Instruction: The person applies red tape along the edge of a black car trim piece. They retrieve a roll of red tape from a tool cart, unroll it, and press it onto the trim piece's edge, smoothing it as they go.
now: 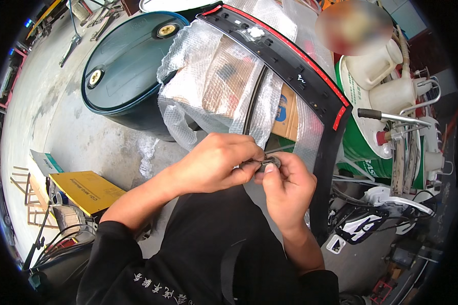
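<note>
Pinching a small round metal part (270,162) between thumb and fingertips, the right hand (285,190) is closed tight on it just above the person's dark-clothed lap. The left hand (216,162) meets it from the other side, its fingers curled and pressed together on the same part and on a thin dark wire or strip that leads away from it; what exactly the part is stays too small to tell.

Right behind the part rises a long black trim panel (310,86) with a red strip along its outer edge. It arches up over the hands and then drops down past the right hand, close beside that wrist, walling off that side. Behind the part and under the arch of the panel sits a cardboard box (224,81) swathed in clear bubble wrap (188,56), which fills the space straight ahead of the hands.

Left of the panel stands a dark blue steel drum (122,71) with two brass-coloured caps on its lid. Right of the panel, a green drum (359,147) carries white plastic funnels and jugs (387,76) beside a metal hand pump (402,119). Well left of the panel, a flat yellow box (86,190) lies on the concrete floor (40,101).
</note>
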Available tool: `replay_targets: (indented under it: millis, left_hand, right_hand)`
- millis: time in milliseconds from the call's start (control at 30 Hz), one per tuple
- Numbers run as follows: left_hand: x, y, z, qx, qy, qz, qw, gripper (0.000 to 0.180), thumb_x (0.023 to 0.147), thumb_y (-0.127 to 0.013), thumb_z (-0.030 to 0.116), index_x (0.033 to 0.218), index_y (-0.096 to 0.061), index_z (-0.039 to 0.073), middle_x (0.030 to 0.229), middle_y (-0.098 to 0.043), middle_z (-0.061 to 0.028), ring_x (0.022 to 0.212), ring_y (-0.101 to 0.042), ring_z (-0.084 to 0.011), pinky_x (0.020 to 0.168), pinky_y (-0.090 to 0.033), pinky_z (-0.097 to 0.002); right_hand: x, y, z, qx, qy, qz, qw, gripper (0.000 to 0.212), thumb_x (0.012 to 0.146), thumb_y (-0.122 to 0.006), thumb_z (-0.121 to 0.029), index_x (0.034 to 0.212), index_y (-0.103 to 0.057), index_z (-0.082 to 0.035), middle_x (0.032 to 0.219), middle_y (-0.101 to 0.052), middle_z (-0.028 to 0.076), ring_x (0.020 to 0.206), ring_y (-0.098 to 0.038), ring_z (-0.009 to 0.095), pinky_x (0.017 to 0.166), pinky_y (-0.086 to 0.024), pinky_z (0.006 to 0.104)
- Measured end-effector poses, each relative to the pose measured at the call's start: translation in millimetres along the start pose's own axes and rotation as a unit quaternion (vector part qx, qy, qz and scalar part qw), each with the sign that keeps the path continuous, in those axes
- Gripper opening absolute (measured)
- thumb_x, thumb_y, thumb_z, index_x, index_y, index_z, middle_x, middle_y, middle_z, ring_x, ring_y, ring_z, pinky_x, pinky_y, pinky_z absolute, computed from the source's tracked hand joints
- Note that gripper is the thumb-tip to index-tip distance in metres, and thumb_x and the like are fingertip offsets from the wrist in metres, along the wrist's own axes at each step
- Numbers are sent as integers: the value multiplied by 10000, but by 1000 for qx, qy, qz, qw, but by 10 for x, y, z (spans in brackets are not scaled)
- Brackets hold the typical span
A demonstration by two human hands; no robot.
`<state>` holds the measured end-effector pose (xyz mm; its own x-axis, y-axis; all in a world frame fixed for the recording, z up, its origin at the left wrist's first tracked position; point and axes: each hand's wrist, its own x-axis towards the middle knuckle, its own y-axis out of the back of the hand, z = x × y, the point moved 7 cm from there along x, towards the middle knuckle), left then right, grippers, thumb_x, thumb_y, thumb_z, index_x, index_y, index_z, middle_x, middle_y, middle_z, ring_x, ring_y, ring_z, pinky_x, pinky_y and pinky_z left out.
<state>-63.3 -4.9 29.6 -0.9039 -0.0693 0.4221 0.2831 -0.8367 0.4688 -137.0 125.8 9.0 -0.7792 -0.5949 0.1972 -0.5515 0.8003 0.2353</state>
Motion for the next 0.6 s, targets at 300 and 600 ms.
replay_targets:
  millis: [300,600]
  left_hand:
    - [14,-39,36,88,-45,101,990,140,731,-661,59,842,-588,15,704,-550,-110,609,-586,-321,533,-480,-420]
    - [-18,-136,-57,72,-22,154,985,142,720,-653,25,847,-592,9,704,-564,-113,601,-596,-313,532,-489,-403]
  right_hand:
    - [43,-18,-49,-16,35,21,999,132,843,-692,-26,948,-647,41,722,-677,80,639,-645,109,593,-510,274]
    - [48,-2,50,8,7,24,1000,125,876,-666,-28,968,-644,55,759,-684,64,688,-642,85,617,-516,260]
